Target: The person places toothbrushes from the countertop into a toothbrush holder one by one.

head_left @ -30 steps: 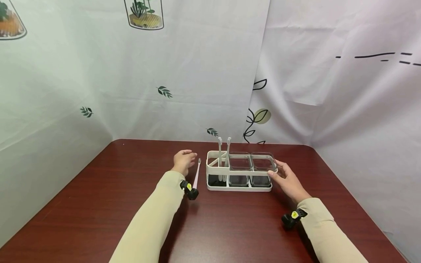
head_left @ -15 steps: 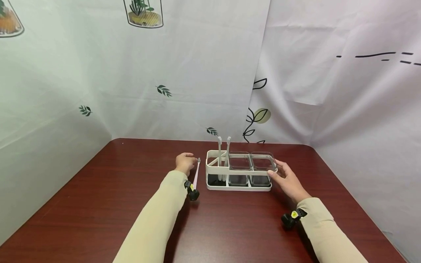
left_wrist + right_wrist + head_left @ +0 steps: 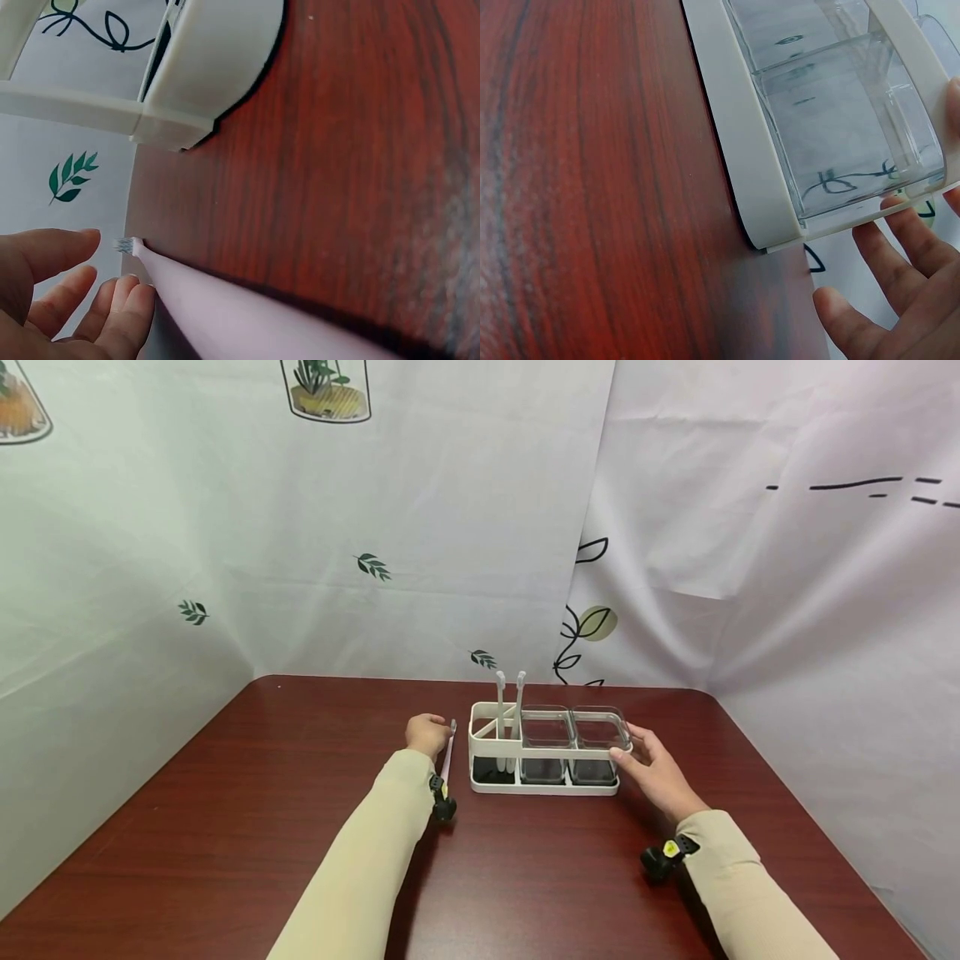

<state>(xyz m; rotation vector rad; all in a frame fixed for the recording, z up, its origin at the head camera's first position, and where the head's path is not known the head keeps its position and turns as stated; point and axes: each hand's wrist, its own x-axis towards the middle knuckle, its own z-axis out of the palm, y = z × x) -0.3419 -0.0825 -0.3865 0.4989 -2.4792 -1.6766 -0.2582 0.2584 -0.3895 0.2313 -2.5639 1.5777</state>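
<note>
A pink toothbrush (image 3: 232, 311) lies on the table left of a white toothbrush holder (image 3: 491, 749). My left hand (image 3: 427, 735) is beside its bristle end; in the left wrist view the thumb and bent fingers are apart, fingertips right at the brush neck, gripping nothing. My right hand (image 3: 660, 774) holds the right end of the holder's upper rail, thumb on the front and fingers round the end. Two pale toothbrushes (image 3: 501, 702) stand upright in the holder's left compartments. Two clear square cups (image 3: 840, 142) fill its middle and right slots.
The dark red wooden table (image 3: 225, 827) reaches back to a white patterned cloth (image 3: 450, 510) hung behind and around it. Black wrist cameras (image 3: 444, 808) are strapped to both wrists. The holder stands near the table's far edge.
My left hand has shifted a little to the right, closer to the pink toothbrush, and its fingers have curled in more. The right hand and the holder have stayed in place.
</note>
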